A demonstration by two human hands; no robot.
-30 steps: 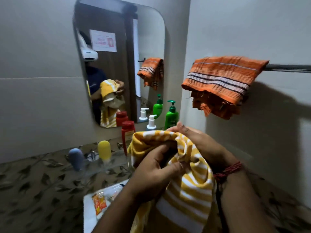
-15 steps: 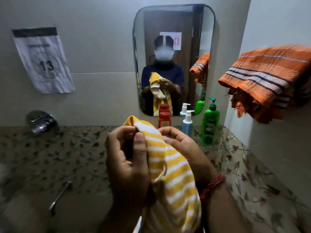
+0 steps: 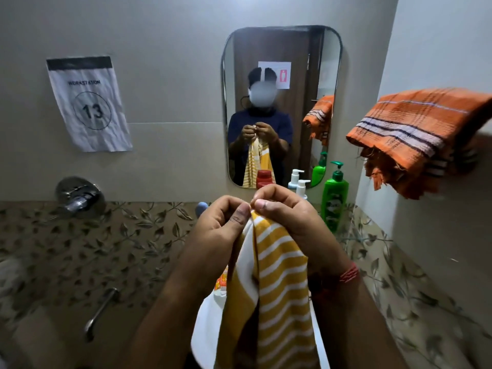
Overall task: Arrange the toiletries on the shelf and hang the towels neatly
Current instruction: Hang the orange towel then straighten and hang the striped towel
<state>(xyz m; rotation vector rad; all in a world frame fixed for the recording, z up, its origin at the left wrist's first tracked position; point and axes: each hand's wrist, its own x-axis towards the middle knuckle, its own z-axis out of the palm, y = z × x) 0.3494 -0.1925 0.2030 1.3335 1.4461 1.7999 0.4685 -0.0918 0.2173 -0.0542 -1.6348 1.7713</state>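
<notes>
At lower centre, my left hand (image 3: 226, 222) and right hand (image 3: 287, 214) pinch the top edge of the yellow striped towel (image 3: 277, 288), which hides most of the white basin (image 3: 205, 326). An orange towel (image 3: 415, 134), cut off at right, hangs near the green pump bottle (image 3: 334, 198).

Both forearms rise from the bottom of the frame and converge at centre, where the two hands meet knuckle to knuckle. The left hand (image 3: 222, 222) is curled, thumb pressed against the forefinger in a pinch, its thumb tip touching that of the right hand (image 3: 286, 211), which is curled the same way just right of centre. A red thread band (image 3: 348, 274) circles the right wrist at lower right, and both wrists bend slightly inward.
</notes>
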